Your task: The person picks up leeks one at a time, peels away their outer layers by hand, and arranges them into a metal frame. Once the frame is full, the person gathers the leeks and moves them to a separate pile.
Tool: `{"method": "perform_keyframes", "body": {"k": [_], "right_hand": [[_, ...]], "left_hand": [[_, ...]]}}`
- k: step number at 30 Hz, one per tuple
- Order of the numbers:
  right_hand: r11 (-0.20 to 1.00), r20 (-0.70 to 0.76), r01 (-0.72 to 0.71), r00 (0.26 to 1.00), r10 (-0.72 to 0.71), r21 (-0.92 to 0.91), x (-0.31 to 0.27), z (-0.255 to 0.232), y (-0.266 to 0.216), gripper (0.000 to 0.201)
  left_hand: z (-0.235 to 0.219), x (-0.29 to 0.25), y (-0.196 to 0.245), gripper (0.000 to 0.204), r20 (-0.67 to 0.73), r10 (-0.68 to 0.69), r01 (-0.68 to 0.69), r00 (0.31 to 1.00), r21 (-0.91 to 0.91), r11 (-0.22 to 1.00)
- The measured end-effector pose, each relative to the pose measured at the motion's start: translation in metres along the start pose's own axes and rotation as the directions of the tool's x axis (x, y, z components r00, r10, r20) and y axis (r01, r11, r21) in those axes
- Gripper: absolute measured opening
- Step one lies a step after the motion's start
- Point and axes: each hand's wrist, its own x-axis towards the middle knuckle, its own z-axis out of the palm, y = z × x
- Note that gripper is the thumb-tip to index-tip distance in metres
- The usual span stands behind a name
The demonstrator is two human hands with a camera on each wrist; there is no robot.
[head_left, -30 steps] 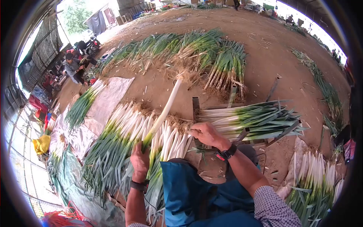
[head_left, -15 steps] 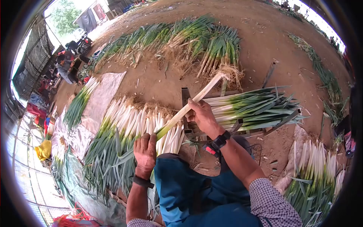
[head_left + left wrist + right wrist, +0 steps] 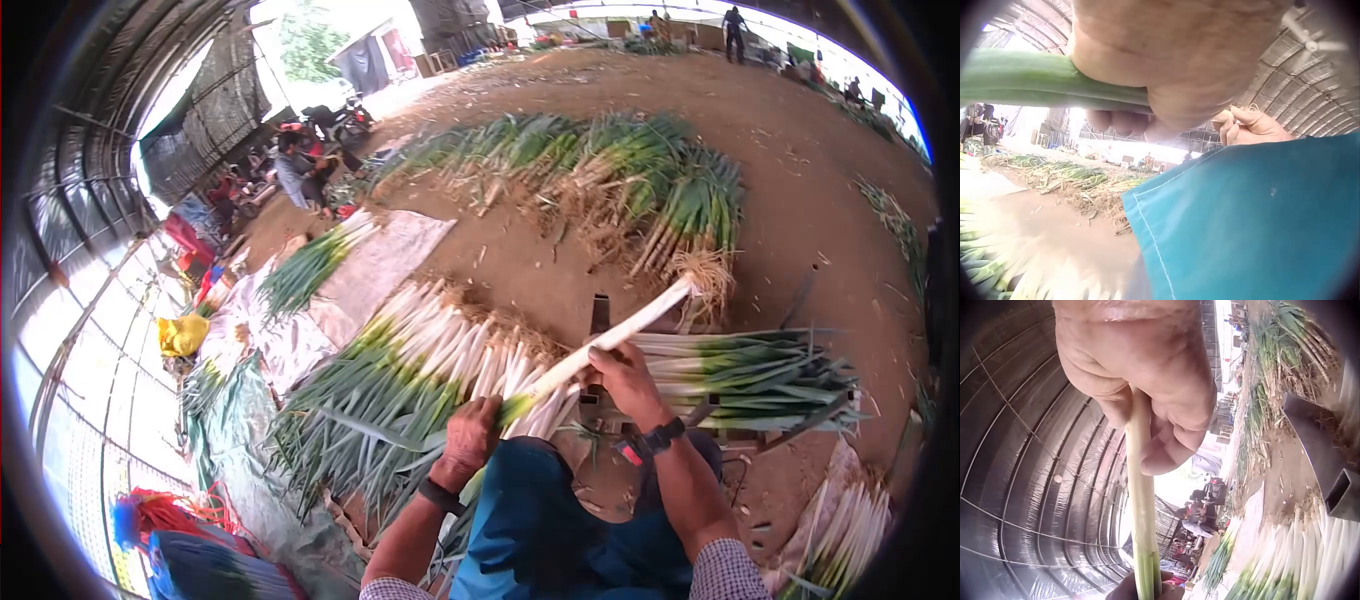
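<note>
A single leek (image 3: 640,322) lies slantwise across both hands, its bushy roots (image 3: 705,272) at the upper right and its green leaves toward the lower left. My left hand (image 3: 470,440) grips it where the stalk turns green; in the left wrist view, green leaves (image 3: 1016,75) run out past that hand. Higher up, my right hand (image 3: 627,382) pinches the white stalk, with thumb and fingers around the pale stem (image 3: 1141,494) in the right wrist view. Below the held leek, a row of leeks (image 3: 400,370) covers the ground, white ends away from me.
More leeks (image 3: 740,375) lie in a metal frame (image 3: 600,312) at the right. Rooty heaps (image 3: 690,205) stretch across the dirt floor beyond. A pale sheet (image 3: 395,255) and a yellow bag (image 3: 183,335) are at left; a person (image 3: 300,175) sits farther back.
The leek has swung from upright to a slant toward the right. My right hand, apart from it at first, has taken hold of its white stalk. The head view has turned left.
</note>
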Motion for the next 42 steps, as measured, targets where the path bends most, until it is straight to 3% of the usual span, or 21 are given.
{"method": "perform_keyframes", "body": {"k": [4,9,12,16,18,23,26,30,31,35,38,39,40,42], "right_hand": [[0.998,0.039,0.008,0.999,-0.006,-0.057,-0.006,0.005,0.000,0.023],[0.994,0.000,0.021,1.000,-0.021,-0.107,0.003,0.013,0.013,0.025],[0.994,-0.015,0.019,1.000,-0.021,-0.108,0.007,0.019,0.023,0.028],[0.988,0.082,0.020,0.997,-0.008,-0.151,0.010,0.023,0.033,0.030],[0.975,0.155,0.049,0.988,-0.016,-0.215,0.009,0.027,0.023,0.029],[0.968,0.261,0.090,0.965,-0.027,-0.233,0.008,0.033,0.018,0.036],[0.976,0.241,0.051,0.970,0.001,-0.211,0.010,0.034,0.018,0.037],[0.943,0.005,0.029,1.000,-0.029,-0.332,0.015,0.022,0.030,0.035],[0.965,-0.017,0.019,1.000,-0.024,-0.260,0.015,0.023,0.034,0.033],[0.956,0.144,0.112,0.987,-0.075,-0.270,0.014,0.018,0.027,0.028],[0.966,0.213,0.117,0.975,-0.067,-0.231,0.013,0.012,0.028,0.028],[0.949,0.214,0.142,0.973,-0.082,-0.281,0.012,0.014,0.023,0.030],[0.960,0.211,0.124,0.975,-0.071,-0.250,0.011,0.018,0.020,0.031],[0.957,0.162,0.098,0.985,-0.055,-0.272,0.012,0.022,0.021,0.025]], "left_hand": [[-0.019,-0.024,0.000,0.041,0.233,-0.192,0.215,0.953,-0.079,0.973],[-0.025,-0.053,-0.002,0.042,0.211,-0.257,0.275,0.943,-0.066,0.959],[-0.015,-0.050,0.009,0.049,0.083,-0.168,0.174,0.982,-0.079,0.982],[-0.015,-0.037,0.020,0.057,0.249,-0.262,0.307,0.932,-0.162,0.938],[-0.015,-0.037,0.011,0.059,0.347,-0.209,0.327,0.914,-0.329,0.886],[-0.030,-0.037,0.002,0.062,0.551,-0.190,0.480,0.812,-0.447,0.755],[-0.025,-0.041,0.008,0.044,0.401,-0.246,0.427,0.882,-0.463,0.777],[-0.009,-0.051,0.004,0.060,0.194,-0.186,0.204,0.963,-0.076,0.976],[-0.006,-0.051,0.003,0.063,0.170,-0.172,0.179,0.970,-0.028,0.983],[-0.013,-0.048,0.000,0.062,0.371,-0.193,0.310,0.908,-0.287,0.906],[-0.026,-0.044,0.006,0.056,0.427,-0.163,0.361,0.889,-0.438,0.823],[-0.029,-0.045,0.007,0.056,0.464,-0.213,0.430,0.860,-0.435,0.791],[-0.019,-0.051,-0.002,0.057,0.398,-0.173,0.341,0.901,-0.403,0.849],[-0.019,-0.049,0.003,0.058,0.328,-0.215,0.295,0.920,-0.221,0.929]]}}
